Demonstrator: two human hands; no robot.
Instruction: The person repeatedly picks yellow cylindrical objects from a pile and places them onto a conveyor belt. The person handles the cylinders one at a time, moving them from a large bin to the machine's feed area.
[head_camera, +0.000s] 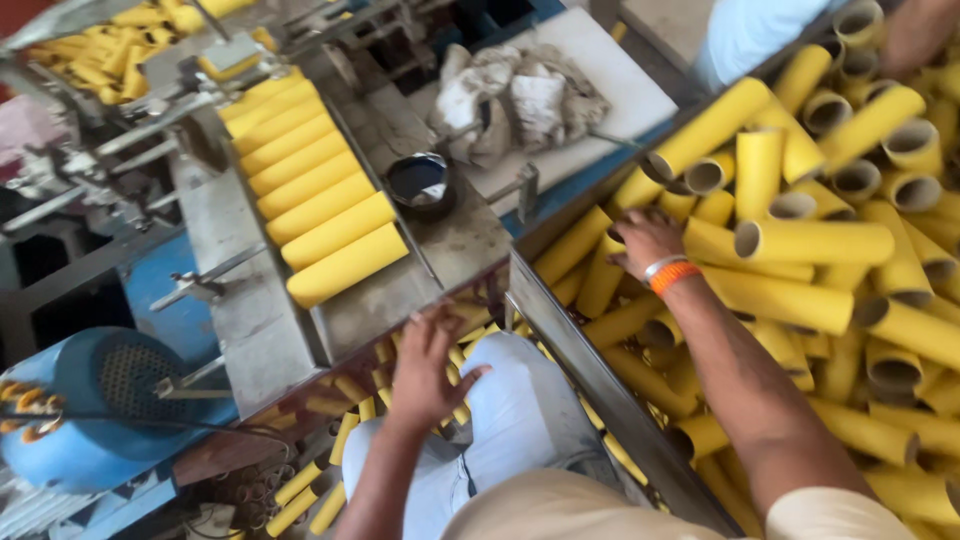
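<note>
my right hand (645, 240) is down in the metal bin (600, 385) on my right, fingers curled among the yellow cardboard tubes (815, 242) heaped there. the fingertips are buried between tubes, so i cannot tell whether they have closed on one or only rest on the pile. an orange band (674, 276) and a thin silver bangle (662, 264) sit on that wrist.

my left hand (428, 365) is spread open with nothing in it, fingers splayed, at the near edge of the sloping metal feed tray (380, 300). on that tray a row of yellow tubes (315, 195) lies side by side, the nearest one just beyond my fingertips, not touching.

past the tray stands a small black cup (420, 185), and behind it a heap of dirty white rags (520, 100) on a white board. a blue motor (95, 405) sits low to my left. short yellow tube offcuts (340, 430) lie scattered below, near my pale trousers (505, 420).
</note>
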